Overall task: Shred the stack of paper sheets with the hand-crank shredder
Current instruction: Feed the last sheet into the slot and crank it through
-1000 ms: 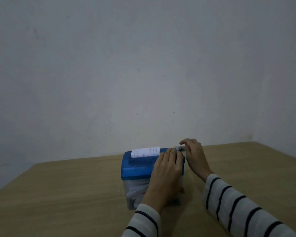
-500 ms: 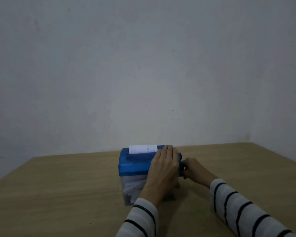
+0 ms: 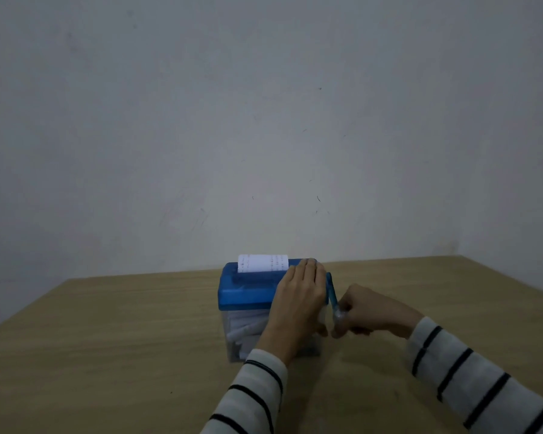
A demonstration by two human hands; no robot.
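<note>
Shredder (image 3: 248, 289): blue lid on a clear bin, upright near the middle of the tabletop (image 3: 107, 355); white shreds visible inside.
Paper (image 3: 263, 263): white printed sheet standing out of the top slot, at the lid's far edge.
Left hand (image 3: 301, 296): laid flat on the lid's right end, fingers straight and together, pointing away; holds nothing, presses down.
Right hand (image 3: 367, 308): just right of the shredder, fingers curled round the knob of the crank (image 3: 331, 291); crank arm pointing downward.
Sleeves: striped, both forearms reaching in from the lower right.

A wooden table (image 3: 107, 355) carries the blue-lidded shredder (image 3: 248, 289).
</note>
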